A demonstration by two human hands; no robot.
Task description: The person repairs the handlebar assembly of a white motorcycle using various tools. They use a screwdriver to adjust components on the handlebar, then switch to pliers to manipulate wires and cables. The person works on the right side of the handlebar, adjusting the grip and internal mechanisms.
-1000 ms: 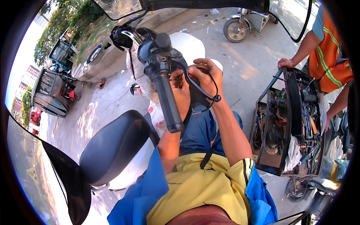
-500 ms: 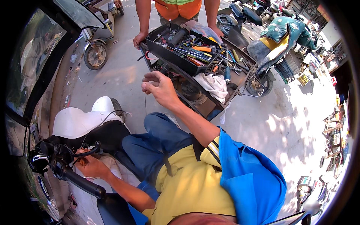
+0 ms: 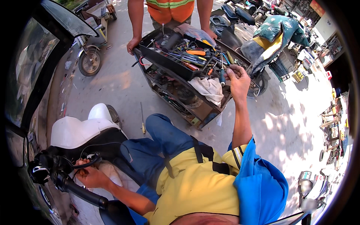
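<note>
My left hand [image 3: 90, 176] is closed at the handlebar of a white scooter, its fingers pinched on a thin black cable [image 3: 83, 152] beside the brake lever [image 3: 88, 162]. My right hand [image 3: 239, 80] is over the right side of a tool cart [image 3: 157, 77], fingers bent and apart from the thumb, with nothing seen in them. Just left of its fingertips is a screwdriver [image 3: 222, 77] with a teal handle, and a white rag [image 3: 207, 89] hangs below that. A black tray [image 3: 165, 62] on the cart holds pliers, an orange-handled tool [image 3: 196, 53] and several screwdrivers.
Across the cart, a person in an orange vest [image 3: 170, 10] rests both hands on its edges. A long screwdriver [image 3: 143, 127] lies on the ground near my knee. The scooter's black grip [image 3: 84, 192] is at lower left. Parked scooters, one with a green cover [image 3: 275, 30], stand at right.
My right hand has moved right, from the cart's near left side to its right side by the teal-handled screwdriver. The view has shifted, and the screwdriver on the ground now shows. My left hand stays put.
</note>
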